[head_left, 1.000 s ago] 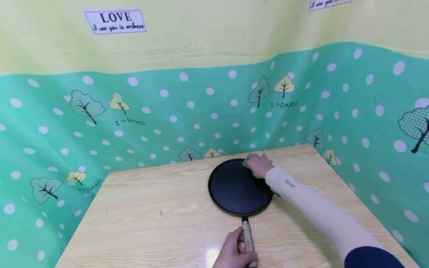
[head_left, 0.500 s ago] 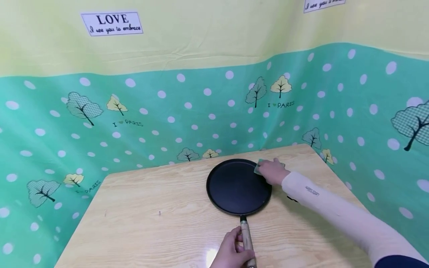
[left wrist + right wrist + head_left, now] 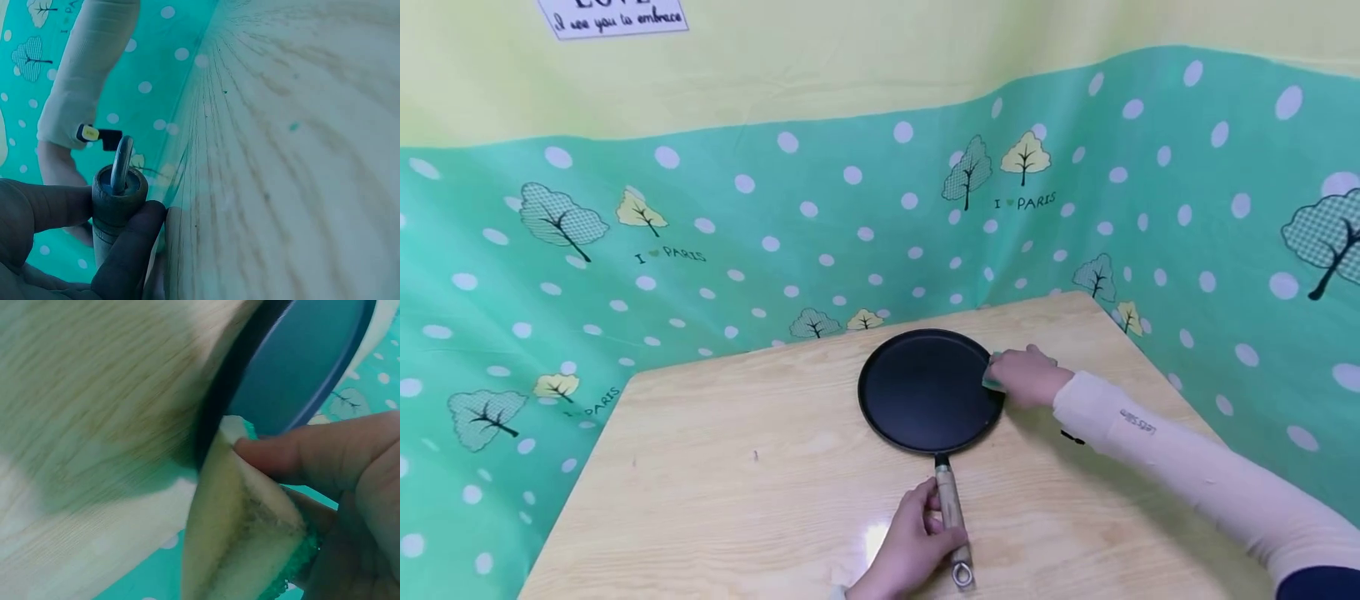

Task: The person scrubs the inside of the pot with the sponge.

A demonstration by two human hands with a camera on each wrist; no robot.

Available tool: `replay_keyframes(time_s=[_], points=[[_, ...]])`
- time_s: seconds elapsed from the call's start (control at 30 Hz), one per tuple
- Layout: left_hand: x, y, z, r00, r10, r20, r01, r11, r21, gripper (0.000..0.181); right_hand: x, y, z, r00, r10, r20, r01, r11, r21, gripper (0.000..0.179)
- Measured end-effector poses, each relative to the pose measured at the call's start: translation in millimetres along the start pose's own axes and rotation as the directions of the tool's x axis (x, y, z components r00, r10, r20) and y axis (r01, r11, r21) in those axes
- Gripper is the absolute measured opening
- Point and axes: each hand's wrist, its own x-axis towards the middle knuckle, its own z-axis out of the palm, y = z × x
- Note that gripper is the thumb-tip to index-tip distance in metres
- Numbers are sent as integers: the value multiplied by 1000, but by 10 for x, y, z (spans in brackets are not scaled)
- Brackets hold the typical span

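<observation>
A round black flat pan [image 3: 928, 390] lies on the wooden table, its wooden handle [image 3: 951, 500] pointing toward me. My left hand [image 3: 907, 537] grips that handle near its end. In the left wrist view, thumb and fingers close round the handle [image 3: 107, 240], just below its metal hanging ring [image 3: 122, 164]. My right hand [image 3: 1028, 377] is at the pan's right rim, pinching a sponge [image 3: 992, 372]. Seen from the right wrist, the sponge [image 3: 228, 531] is yellowish with a green scouring side, bent, its tip right at the pan's side wall [image 3: 222, 387].
The wooden table [image 3: 737, 492] extends left of the pan. Behind and to the right hangs a green and yellow cloth [image 3: 737, 208] with dots and trees. A black strap piece [image 3: 1072, 437] hangs below the right sleeve [image 3: 1165, 442].
My right hand has moved with the sponge from the pan's far edge rightward and nearer along the rim. My left hand keeps its hold on the handle. The head view has tilted down slightly.
</observation>
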Motion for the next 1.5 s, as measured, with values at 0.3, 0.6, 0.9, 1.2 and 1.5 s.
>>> replay_keyframes(time_s=[0.3, 0.6, 0.9, 1.2, 1.5], points=[[-3, 48, -40, 998, -65, 27, 65, 998, 13, 83, -176, -210, -67, 995, -99, 33, 97, 993, 68, 40], [-6, 63, -47, 996, -84, 33, 84, 996, -15, 83, -233, -298, -45, 981, -190, 41, 179, 964, 196, 47], [-9, 71, -37, 994, -103, 31, 104, 994, -35, 82, -272, -392, -16, 941, -338, -9, 319, 878, 357, 40], [-12, 79, -37, 997, -77, 19, 77, 997, 12, 80, -236, -615, 98, 928, -369, -58, 357, 832, 425, 38], [-20, 69, -36, 997, -70, 42, 71, 997, -12, 81, -2, -810, 266, 926, -363, -102, 361, 780, 511, 39]])
